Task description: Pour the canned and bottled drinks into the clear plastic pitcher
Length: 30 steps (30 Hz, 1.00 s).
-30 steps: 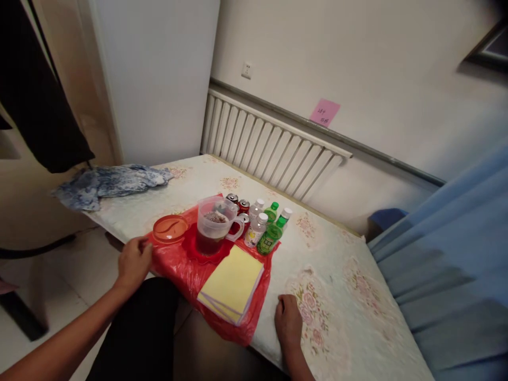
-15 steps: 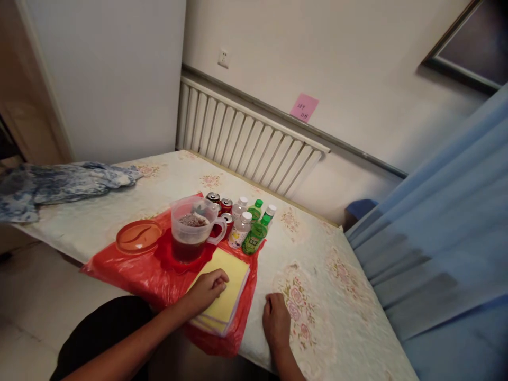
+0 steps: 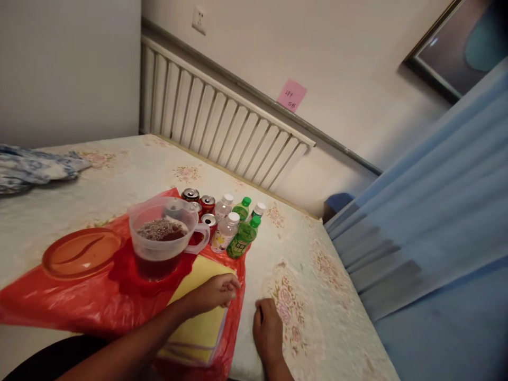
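My left hand, its fingers loosely curled in with nothing seen in them, is over the right part of a stack of yellow paper. To the right, my right hand rests in a loose fist on the flowered tablecloth, apart from the paper. Beyond the left hand, a clear plastic pitcher with foamy dark drink stands on a red dish. Beside its handle are several opened drink cans, a clear bottle with a white cap and a green bottle.
A red plastic bag lies under these things, with an orange lid at the left. Blue-patterned cloth lies on the far left of the table. A radiator runs along the wall; a blue curtain hangs at the right.
My left hand has shifted right across the paper, toward its right edge. The right hand stays in its fist on the tablecloth. My view has turned and come closer, so the pitcher looks larger.
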### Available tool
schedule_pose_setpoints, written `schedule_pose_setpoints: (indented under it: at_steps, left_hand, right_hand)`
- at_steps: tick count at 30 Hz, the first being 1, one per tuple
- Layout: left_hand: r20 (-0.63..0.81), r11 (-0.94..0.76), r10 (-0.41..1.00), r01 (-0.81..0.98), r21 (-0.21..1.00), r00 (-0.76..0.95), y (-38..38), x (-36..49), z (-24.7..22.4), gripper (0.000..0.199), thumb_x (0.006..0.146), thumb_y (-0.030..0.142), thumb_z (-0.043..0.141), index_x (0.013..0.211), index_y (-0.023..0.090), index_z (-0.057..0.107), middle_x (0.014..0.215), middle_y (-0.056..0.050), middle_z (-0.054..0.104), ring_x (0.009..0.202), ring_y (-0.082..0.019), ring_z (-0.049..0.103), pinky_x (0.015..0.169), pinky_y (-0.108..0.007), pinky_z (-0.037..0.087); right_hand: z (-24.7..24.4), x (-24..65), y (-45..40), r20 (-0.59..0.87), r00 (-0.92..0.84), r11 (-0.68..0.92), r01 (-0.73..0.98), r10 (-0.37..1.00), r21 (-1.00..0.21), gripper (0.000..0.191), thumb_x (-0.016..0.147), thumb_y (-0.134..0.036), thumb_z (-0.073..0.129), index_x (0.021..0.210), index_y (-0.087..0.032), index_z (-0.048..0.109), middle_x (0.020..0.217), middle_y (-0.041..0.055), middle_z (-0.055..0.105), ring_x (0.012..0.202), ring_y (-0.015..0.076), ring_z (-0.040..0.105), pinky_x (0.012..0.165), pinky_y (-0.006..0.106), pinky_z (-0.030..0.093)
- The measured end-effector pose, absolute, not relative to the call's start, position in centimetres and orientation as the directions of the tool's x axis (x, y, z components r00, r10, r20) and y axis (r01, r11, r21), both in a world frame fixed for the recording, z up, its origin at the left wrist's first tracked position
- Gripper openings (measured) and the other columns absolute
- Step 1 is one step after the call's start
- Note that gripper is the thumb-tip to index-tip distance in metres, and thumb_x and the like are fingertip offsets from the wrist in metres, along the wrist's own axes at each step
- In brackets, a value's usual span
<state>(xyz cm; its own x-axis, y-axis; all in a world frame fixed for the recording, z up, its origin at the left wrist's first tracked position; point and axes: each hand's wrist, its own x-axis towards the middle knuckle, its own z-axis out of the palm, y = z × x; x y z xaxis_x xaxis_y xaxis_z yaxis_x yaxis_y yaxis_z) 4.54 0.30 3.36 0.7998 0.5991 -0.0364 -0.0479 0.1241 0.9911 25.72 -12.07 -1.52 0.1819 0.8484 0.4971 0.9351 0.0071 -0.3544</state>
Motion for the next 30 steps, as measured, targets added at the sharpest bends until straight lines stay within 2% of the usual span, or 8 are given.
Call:
schedule_pose_setpoints:
  at_steps: [6,14,19,25,30]
  left_hand:
    - [-0.057,0.219,0.573,-0.086,0.972,0.818,1.0,3.3,3.0,0.037,0.074,0.045,0.066,0.099,0.018,0.058,0.080,0.001,0.057,0.064,-0.012,0.053,0.062,-0.027,0.039]
    - [-0.085,0.300,0.545,-0.099,0.949,0.834,0.7,2.1,3.4,0.036,0.072,0.040,0.067,0.098,0.018,0.059,0.082,0.001,0.061,0.064,-0.012,0.053,0.061,-0.026,0.038]
    - [-0.060,0.316,0.550,-0.140,0.938,0.833,1.0,1.5,2.9,0.033,0.074,0.037,0.066,0.101,0.018,0.060,0.085,0.000,0.063,0.066,-0.012,0.054,0.061,-0.026,0.038]
    - [-0.044,0.315,0.551,-0.159,0.936,0.833,1.2,1.0,2.4,0.034,0.075,0.036,0.066,0.103,0.017,0.060,0.086,-0.001,0.064,0.067,-0.012,0.056,0.061,-0.026,0.039]
    - [-0.023,0.304,0.562,-0.180,0.936,0.827,1.2,0.6,2.6,0.033,0.076,0.034,0.064,0.103,0.016,0.059,0.087,-0.001,0.064,0.068,-0.012,0.055,0.062,-0.025,0.039]
  right_hand:
    - [-1.3,25.5,-11.9,0.503,0.197,0.001,0.931,0.842,-0.365,0.022,0.083,-0.006,0.044,0.083,-0.023,0.059,0.079,0.0005,0.057,0.072,0.0170,0.057,0.070,0.026,0.045]
    - [-1.2,25.4,-12.0,0.501,0.201,0.004,0.925,0.842,-0.379,0.021,0.085,-0.008,0.044,0.084,-0.023,0.059,0.079,0.0005,0.059,0.073,0.0171,0.059,0.071,0.026,0.046]
    - [-1.9,25.7,-12.1,0.474,0.287,-0.081,0.909,0.833,-0.409,0.019,0.088,-0.014,0.045,0.083,-0.023,0.062,0.079,0.0020,0.062,0.073,0.0186,0.060,0.070,0.028,0.046]
    - [-2.5,25.8,-11.9,0.415,0.453,-0.172,0.812,0.789,-0.558,0.018,0.085,-0.024,0.050,0.081,-0.022,0.067,0.078,0.0046,0.068,0.075,0.0215,0.063,0.072,0.030,0.047]
    - [-2.0,25.2,-11.7,0.287,0.648,-0.245,0.603,0.705,-0.759,0.022,0.077,-0.033,0.054,0.077,-0.018,0.071,0.079,0.0063,0.072,0.077,0.0240,0.064,0.075,0.033,0.049]
